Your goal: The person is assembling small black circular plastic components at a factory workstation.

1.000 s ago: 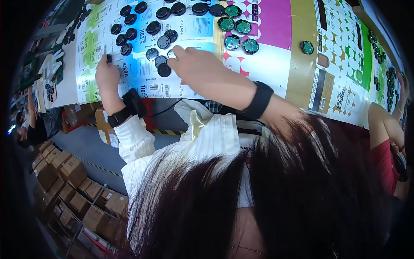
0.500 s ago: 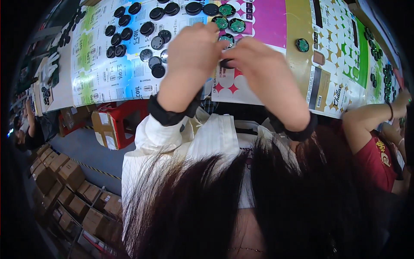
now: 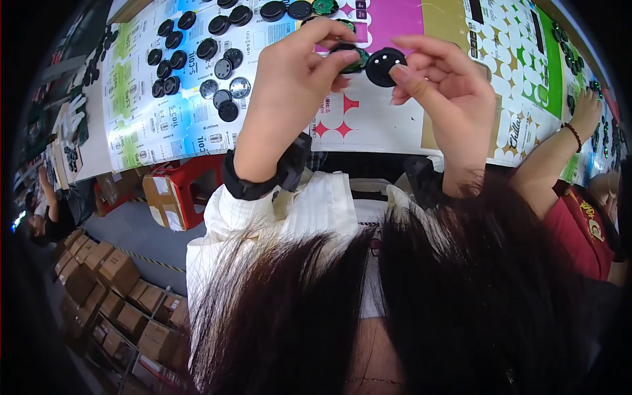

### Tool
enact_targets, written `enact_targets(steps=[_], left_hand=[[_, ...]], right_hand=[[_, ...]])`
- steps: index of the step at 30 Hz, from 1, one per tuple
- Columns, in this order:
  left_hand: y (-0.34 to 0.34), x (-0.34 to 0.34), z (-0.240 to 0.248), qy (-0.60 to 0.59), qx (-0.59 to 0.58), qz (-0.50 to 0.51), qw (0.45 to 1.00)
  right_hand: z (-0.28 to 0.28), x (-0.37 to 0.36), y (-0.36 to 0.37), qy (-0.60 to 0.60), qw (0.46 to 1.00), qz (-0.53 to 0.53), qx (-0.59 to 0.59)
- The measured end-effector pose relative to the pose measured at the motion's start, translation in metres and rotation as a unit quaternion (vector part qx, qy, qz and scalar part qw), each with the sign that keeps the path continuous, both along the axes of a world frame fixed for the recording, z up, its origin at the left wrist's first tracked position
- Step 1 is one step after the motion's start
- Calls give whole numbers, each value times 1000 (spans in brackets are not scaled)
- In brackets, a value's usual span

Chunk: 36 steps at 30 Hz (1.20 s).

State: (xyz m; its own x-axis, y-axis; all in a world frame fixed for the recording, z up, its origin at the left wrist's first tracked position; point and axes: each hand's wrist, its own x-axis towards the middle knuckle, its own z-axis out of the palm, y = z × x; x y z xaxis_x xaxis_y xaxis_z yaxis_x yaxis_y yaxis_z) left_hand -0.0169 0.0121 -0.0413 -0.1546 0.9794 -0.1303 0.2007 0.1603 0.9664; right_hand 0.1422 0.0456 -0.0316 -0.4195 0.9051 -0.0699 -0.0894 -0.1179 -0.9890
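Between the thumb and fingers of my left hand (image 3: 286, 89) is a round black case with a green circuit board (image 3: 357, 60) in it, tilted and partly covered by the fingers. My right hand (image 3: 454, 85) pinches a black disc (image 3: 379, 74) with small holes or bright spots on its face. The disc and the case are side by side above the table, close to each other; I cannot tell if their edges touch. Just beyond my left hand lies another round piece with a green board (image 3: 324, 6).
Several black round caps (image 3: 207, 49) and flatter discs (image 3: 223, 68) lie on the printed table covering (image 3: 191, 118) to the left. A co-worker's hand (image 3: 584, 115) is among more pieces at the far right. Below the table edge are a red stool (image 3: 191, 204) and a carton (image 3: 161, 201).
My hands were close together, low over the pieces; now they are apart, with the case and the disc showing between them. The co-worker's arm at the right has shifted.
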Motion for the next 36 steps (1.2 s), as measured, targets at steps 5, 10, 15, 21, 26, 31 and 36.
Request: enact_targets(steps=[5,10,15,21,26,31,36], left_hand=[[-14,-4,16,-170,28,-41,984],[-12,3,25,-224,36,-80,971],[-14,6,28,-212,58,-65,973],[-14,0,25,-312,42,-82,946],[-15,-1,23,-332,49,-113,935],[-16,-2,23,-296,60,-104,948],[-16,-2,20,-309,66,-119,941]], right_hand=[[0,-5,0,24,997,53,41],[2,0,0,-28,990,11,140],[10,-1,-2,-155,912,-20,380],[12,0,0,-199,881,-21,430],[15,6,1,-200,854,-1,480],[17,5,2,-203,837,29,508],[20,7,1,-223,829,35,512]])
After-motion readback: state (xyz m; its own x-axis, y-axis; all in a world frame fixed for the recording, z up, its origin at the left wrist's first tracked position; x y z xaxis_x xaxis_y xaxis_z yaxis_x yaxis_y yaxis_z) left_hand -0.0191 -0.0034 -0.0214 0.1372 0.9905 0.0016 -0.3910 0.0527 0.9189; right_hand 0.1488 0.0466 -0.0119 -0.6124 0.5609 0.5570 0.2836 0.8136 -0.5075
